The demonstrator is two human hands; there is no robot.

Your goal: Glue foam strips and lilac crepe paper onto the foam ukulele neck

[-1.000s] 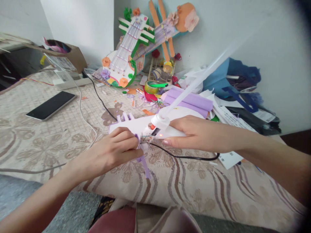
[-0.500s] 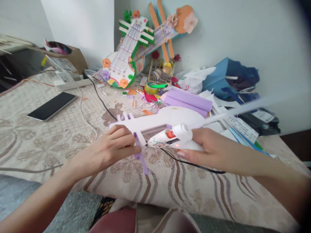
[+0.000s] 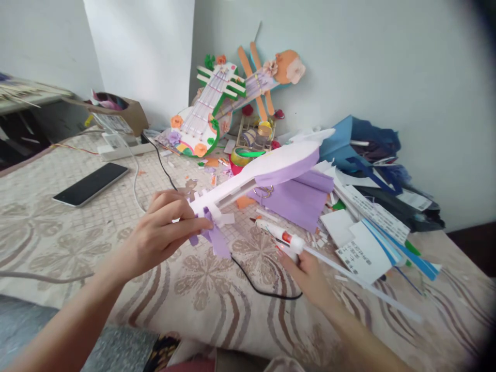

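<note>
My left hand [image 3: 165, 225] grips the neck end of a white paper-and-foam toy guitar [image 3: 271, 160] with purple edging, its fingers closed near the pegs. The guitar is raised at a tilt, body up and to the right. A purple paper strip [image 3: 219, 242] dangles from the neck beside my fingertips. In my right hand [image 3: 306, 271] is a white hot glue gun [image 3: 281, 235], its tip pointing left, apart from the guitar. A long glue stick [image 3: 360, 281] juts from its back toward the lower right.
Two decorated toy guitars [image 3: 205, 113] lean on the wall. A phone [image 3: 91, 183] lies at the left, near a power strip [image 3: 126, 149]. Purple paper [image 3: 294, 199], scissors [image 3: 264, 191], tape [image 3: 242, 154], printed sheets [image 3: 368, 253] and a blue bag [image 3: 343, 134] crowd the right. A black cord [image 3: 263, 294] crosses the cloth.
The guitar's body has risen off the table and tilted up, held by my left hand. My right hand has drawn the glue gun away from the neck, down and to the right.
</note>
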